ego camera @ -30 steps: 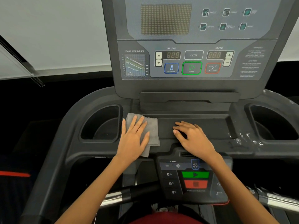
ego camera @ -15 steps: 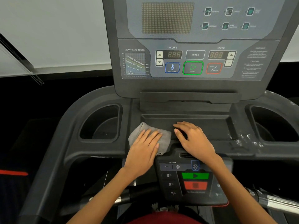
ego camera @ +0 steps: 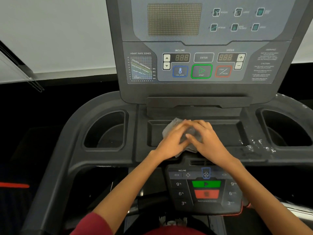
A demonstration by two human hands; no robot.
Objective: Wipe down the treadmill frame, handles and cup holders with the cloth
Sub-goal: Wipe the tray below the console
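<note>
A grey cloth lies bunched in the shallow centre tray of the dark treadmill frame. Both hands rest on the cloth and meet over it: my left hand covers its left part, my right hand its right part, fingertips touching. Both are blurred. The left cup holder and right cup holder flank the tray. White flecks of dirt sit on the frame between the tray and the right cup holder.
The upright console with incline, speed and start buttons rises behind the tray. A lower control pad with green and red keys sits below my hands. A chrome handle shows at lower right.
My left hand has slid the cloth right, from beside the left cup holder into the centre tray, bunching it. My right hand has come onto the cloth from the right.
</note>
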